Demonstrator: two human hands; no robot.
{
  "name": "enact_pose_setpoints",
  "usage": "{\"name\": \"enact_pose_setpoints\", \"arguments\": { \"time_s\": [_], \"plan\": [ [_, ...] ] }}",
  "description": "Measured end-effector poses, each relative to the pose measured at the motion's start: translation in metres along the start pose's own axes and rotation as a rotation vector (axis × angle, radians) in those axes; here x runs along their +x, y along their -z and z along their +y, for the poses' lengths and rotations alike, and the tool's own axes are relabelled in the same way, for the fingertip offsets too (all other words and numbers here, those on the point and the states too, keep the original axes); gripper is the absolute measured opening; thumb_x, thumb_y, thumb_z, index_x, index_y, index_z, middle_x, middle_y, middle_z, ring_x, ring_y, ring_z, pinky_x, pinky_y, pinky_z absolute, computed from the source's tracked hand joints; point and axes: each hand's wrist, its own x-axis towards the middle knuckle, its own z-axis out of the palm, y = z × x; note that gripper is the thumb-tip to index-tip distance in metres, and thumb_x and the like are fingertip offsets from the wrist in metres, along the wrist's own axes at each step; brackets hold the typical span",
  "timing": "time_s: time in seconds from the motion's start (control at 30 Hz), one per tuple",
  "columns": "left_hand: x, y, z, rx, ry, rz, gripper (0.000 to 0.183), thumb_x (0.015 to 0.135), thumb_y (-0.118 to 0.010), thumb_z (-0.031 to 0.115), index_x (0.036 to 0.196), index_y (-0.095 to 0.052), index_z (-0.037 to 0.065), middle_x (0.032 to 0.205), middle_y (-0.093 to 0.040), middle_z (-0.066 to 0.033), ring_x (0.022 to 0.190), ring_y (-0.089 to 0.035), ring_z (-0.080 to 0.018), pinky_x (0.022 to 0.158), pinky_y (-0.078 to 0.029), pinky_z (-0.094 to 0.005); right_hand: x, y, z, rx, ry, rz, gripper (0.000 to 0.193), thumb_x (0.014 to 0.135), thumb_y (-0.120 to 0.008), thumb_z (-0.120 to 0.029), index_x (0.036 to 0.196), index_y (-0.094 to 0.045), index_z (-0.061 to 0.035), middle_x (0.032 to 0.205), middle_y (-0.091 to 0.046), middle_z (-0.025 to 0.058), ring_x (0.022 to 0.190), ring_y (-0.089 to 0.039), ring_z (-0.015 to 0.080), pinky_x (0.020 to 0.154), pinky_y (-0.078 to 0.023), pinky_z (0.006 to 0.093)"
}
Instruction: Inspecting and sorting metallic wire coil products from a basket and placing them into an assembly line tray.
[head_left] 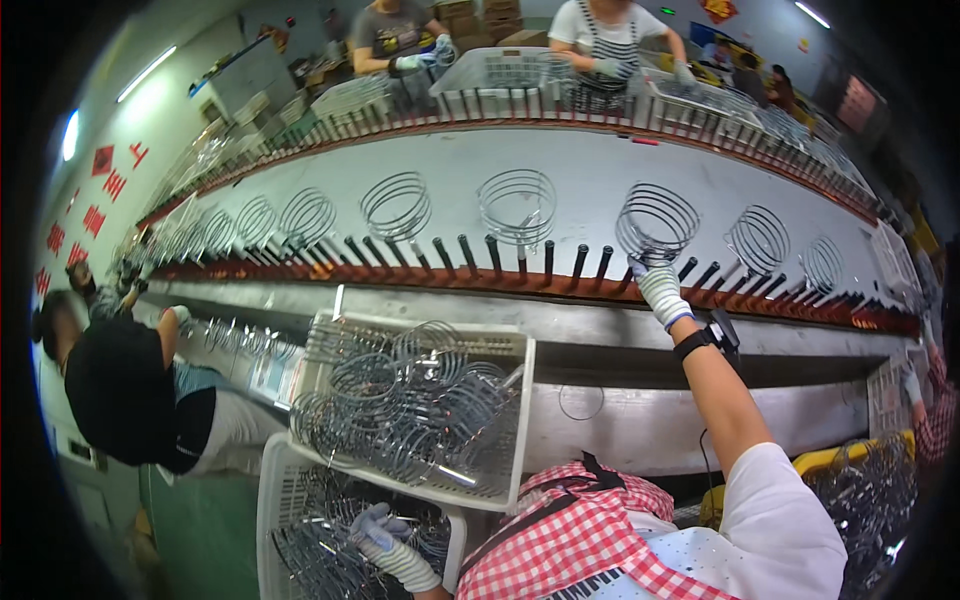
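Note:
My right hand [660, 288], in a white knit glove, reaches up to the conveyor belt [580, 165] and touches a bundle of round wire rings [656, 222] that leans on the row of black pegs [495, 255]. My left hand [385, 540], also gloved, is down in the lower white crate [272, 500], closed on wire rings there. A second white crate [524, 400], tilted above it, is full of tangled wire rings [400, 405]. More ring bundles [517, 205] stand spaced along the belt.
A seated person in dark clothing [130, 395] works at my left. Two people [600, 35] stand across the belt behind more white crates [500, 70]. A yellow crate of wire parts [865, 490] is at my right.

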Motion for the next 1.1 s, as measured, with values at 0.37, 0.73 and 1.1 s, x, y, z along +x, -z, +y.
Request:
{"name": "enact_pose_setpoints", "arguments": {
  "time_s": [0.37,0.73,1.1],
  "plan": [
    [-0.014,-0.011,0.055,-0.122,0.363,-0.722,0.017,0.082,-0.054,0.014,0.09,-0.052,0.0,0.064,-0.061,-0.0114,0.045,-0.051,-0.0103,0.039,-0.039,-0.0196,-0.159,0.119,-0.186,1.177,0.206,-1.112,0.037,0.09,-0.05,-0.027,0.117,-0.053,-0.0022,0.106,-0.059,0.0087,0.099,-0.055,0.0158,0.085,-0.044,0.0273],
    [-0.017,-0.1,0.07,0.191,-0.2,-1.055,0.029,0.071,-0.068,0.021,0.09,-0.06,-0.001,0.07,-0.061,-0.0049,0.06,-0.057,-0.0108,0.052,-0.046,-0.0249,-0.226,0.114,-0.245,1.652,-0.135,-1.211,0.05,0.086,-0.058,-0.025,0.126,-0.04,0.0005,0.111,-0.053,0.0074,0.102,-0.049,0.013,0.09,-0.038,0.0265],
    [-0.014,-0.094,0.097,-0.122,-0.163,-0.706,0.031,0.068,-0.069,0.012,0.096,-0.061,0.003,0.085,-0.062,-0.0052,0.069,-0.057,-0.0137,0.062,-0.048,-0.0273,-0.213,0.121,-0.214,1.665,-0.124,-0.975,0.044,0.087,-0.057,-0.026,0.124,-0.044,-0.0064,0.113,-0.053,0.0028,0.1,-0.05,0.0115,0.089,-0.038,0.0271]
  ]
}}
